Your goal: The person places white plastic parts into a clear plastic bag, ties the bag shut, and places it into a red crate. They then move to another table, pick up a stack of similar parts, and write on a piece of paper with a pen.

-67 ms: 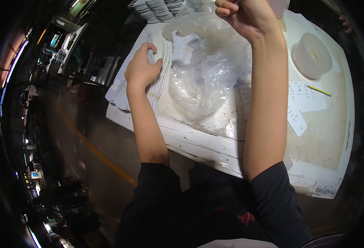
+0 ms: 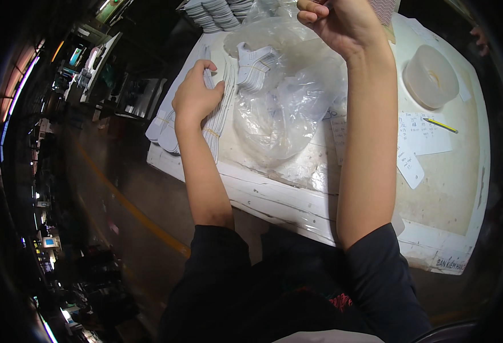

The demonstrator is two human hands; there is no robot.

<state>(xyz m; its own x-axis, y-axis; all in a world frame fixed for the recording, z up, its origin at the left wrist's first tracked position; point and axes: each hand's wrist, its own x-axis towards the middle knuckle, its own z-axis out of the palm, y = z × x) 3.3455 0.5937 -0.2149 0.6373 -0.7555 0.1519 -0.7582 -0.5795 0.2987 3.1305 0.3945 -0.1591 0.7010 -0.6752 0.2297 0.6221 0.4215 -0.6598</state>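
My left hand [image 2: 197, 96] rests on banded stacks of long, flat white cut pieces [image 2: 226, 106] at the table's left side. Its thumb and forefinger are apart, and the other fingers are partly hidden. Another banded stack [image 2: 162, 126] lies beneath and left of that hand. My right hand [image 2: 346, 26] is raised at the top edge, its fingers curled in; anything they hold is out of sight. Between my arms spreads a crumpled clear plastic bag [image 2: 283, 123]. A small bundle of white shaped pieces [image 2: 254, 68], held by a rubber band, sits against the bag.
On the right of the white table [image 2: 440, 208] stand a translucent round tub [image 2: 431, 77], handwritten sheets [image 2: 426, 137] and a yellow-black pencil [image 2: 441, 126]. More grey-white stacks [image 2: 214, 14] sit at the far left. Another person's hand [image 2: 480, 40] shows at the upper right.
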